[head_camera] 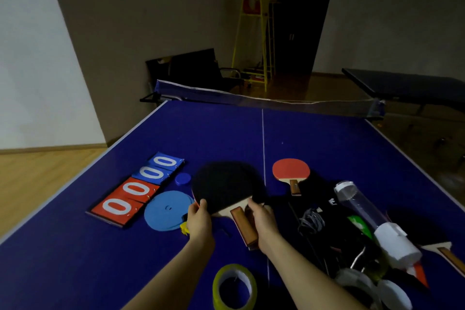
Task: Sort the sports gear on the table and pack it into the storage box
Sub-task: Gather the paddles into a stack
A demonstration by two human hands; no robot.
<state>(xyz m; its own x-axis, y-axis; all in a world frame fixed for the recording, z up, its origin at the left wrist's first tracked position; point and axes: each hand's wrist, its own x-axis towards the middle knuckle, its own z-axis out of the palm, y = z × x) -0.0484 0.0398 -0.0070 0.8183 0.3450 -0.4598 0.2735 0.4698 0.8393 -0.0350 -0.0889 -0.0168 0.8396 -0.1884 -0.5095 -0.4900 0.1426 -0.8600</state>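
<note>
Both hands are holding a black-faced paddle (226, 185) just above the blue table (327, 138), with its wooden handle pointing back toward the person. The left hand (200, 221) is gripping the paddle's blade at its left rim, thumb lying on the black rubber, while the right hand (263, 219) is gripping the blade at the base, just right of the handle, fingers curled under it. Using this paddle as the landmark: a red-faced paddle (290, 171) is lying flat on the table just to its right, handle toward the person. To the paddle's left a small dark-blue round lid (183, 178) is sitting, and beyond that a flip scoreboard (137, 189) is lying flat, showing two white zeros on blue and two on red. Below and left of the paddle a light-blue disc (167, 210) is resting, with something small and yellow (185, 229) at its near edge, beside the left wrist. Nearer the person than the paddle, a roll of yellow tape (234, 287) is lying between the forearms. To the paddle's right and nearer, a clear tube with white ends (372, 216) is lying across a dark tangle of gear and cords (312, 221), and past that another paddle (427, 236) is partly showing. Beyond the paddle the net (271, 99) is stretching across the table.
</note>
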